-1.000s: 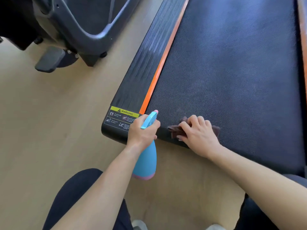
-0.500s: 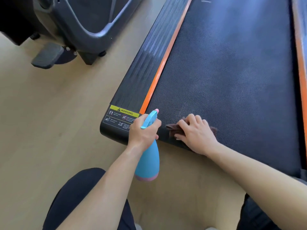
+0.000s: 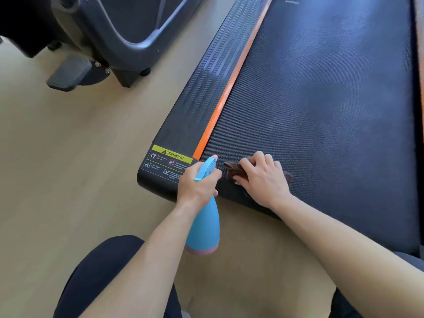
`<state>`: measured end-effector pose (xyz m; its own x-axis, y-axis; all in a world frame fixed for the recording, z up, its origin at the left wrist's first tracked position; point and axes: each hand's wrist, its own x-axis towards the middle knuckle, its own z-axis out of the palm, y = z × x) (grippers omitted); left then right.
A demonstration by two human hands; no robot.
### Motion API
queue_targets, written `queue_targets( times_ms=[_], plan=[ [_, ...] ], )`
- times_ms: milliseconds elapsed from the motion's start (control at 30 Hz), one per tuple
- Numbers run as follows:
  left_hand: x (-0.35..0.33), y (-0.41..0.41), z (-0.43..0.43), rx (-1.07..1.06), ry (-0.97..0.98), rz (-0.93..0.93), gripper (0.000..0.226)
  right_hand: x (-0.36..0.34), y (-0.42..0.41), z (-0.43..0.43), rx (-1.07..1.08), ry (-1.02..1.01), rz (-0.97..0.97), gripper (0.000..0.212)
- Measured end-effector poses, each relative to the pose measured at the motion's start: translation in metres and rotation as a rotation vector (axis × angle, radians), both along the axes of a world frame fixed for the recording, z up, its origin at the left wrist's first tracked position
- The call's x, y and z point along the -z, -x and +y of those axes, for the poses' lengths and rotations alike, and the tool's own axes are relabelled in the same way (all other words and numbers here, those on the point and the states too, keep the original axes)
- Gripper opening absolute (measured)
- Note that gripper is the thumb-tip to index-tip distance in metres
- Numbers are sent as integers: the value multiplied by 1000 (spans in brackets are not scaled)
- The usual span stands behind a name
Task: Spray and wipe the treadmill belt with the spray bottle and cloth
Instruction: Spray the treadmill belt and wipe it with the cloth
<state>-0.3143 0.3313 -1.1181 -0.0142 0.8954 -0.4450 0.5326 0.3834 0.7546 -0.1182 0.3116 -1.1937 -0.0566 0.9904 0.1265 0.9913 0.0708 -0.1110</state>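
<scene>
The brown cloth (image 3: 232, 170) lies bunched on the treadmill belt (image 3: 321, 99), near its lower-left corner at mid-frame. The fingers of my right hand (image 3: 263, 177) curl over it, pressing down. Just left, my left hand (image 3: 197, 184) grips the blue spray bottle (image 3: 204, 228) by its neck. Further left is a warning label (image 3: 168, 160).

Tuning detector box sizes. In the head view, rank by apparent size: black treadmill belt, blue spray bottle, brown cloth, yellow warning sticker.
1. black textured treadmill belt, largest by far
2. blue plastic spray bottle
3. yellow-and-black warning sticker and brown cloth: not ranked, because the right hand covers most of the cloth
</scene>
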Motion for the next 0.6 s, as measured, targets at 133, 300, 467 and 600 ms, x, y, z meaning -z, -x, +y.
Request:
queue_targets(
  times_ms=[133, 300, 467, 600],
  plan=[
    [6, -1, 2, 3, -5, 23, 20, 0, 0, 62, 183, 29, 11, 45],
    [6, -1, 0, -33, -26, 16, 20, -2, 11, 40, 160, -18, 20, 44],
    [1, 12, -9, -47, 12, 38, 19, 0, 8, -27, 5, 41, 77, 46],
    [-3, 23, -18, -51, 7, 85, 20, -4, -6, -42, 156, 10, 146, 41]
  ],
)
